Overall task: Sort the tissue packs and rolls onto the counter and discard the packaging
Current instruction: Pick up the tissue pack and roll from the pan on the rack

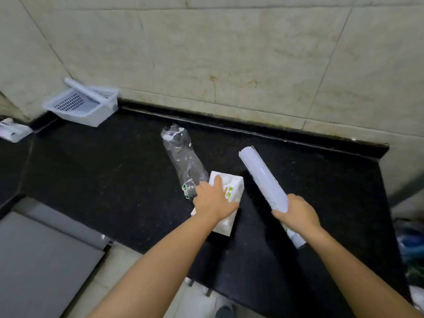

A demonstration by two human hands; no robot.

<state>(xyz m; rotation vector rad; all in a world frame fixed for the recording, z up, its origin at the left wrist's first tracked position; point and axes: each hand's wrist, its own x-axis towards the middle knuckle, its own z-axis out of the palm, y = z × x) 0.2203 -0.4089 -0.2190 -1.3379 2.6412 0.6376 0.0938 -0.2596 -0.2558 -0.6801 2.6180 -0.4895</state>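
Black stone surface (114, 171) carries the emptied plastic wrapper (181, 157), mid-frame. Left hand (212, 201) presses its grip onto a tissue pack (229, 193); right hand (298, 214) clasps what looks like a wrapped roll (263, 177), both unsorted, wrapper undiscarded.

You see dim, flat indoor light. The glossy black stone counter (114, 171) swallows detail. Edges bow outward and look soft.

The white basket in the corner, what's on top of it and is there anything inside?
A white roll lies across the top of the white basket. Its perforated floor shows and looks bare, but the part under the roll and behind the near wall is hidden.
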